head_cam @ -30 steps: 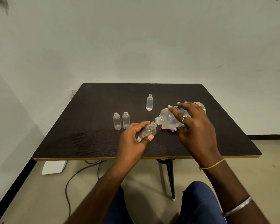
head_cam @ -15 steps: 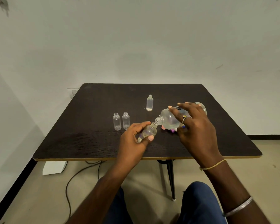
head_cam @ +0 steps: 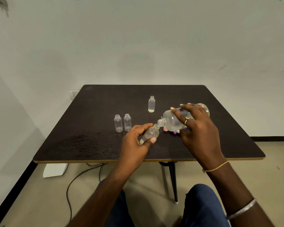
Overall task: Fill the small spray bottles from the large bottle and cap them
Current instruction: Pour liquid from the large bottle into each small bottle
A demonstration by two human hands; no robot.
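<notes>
Above the surface point(head_cam: 88, 145), head view: the left hand point(head_cam: 134, 138) pinches a tilted small bottle point(head_cam: 150, 133), its neck meeting the large bottle point(head_cam: 172, 120) that the right hand point(head_cam: 198, 128) grips. Filling is judged under way. An empty bottle point(head_cam: 118, 123) and its neighbour point(head_cam: 127, 122) remain; the far bottle point(head_cam: 151, 104) looks part-filled. None is capped. The pink-purple items point(head_cam: 175, 132) are mostly hidden.

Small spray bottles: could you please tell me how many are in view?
4: leftmost bottle and neighbour bottle stand side by side; far bottle stands behind; held bottle tilts in the left hand.
</notes>
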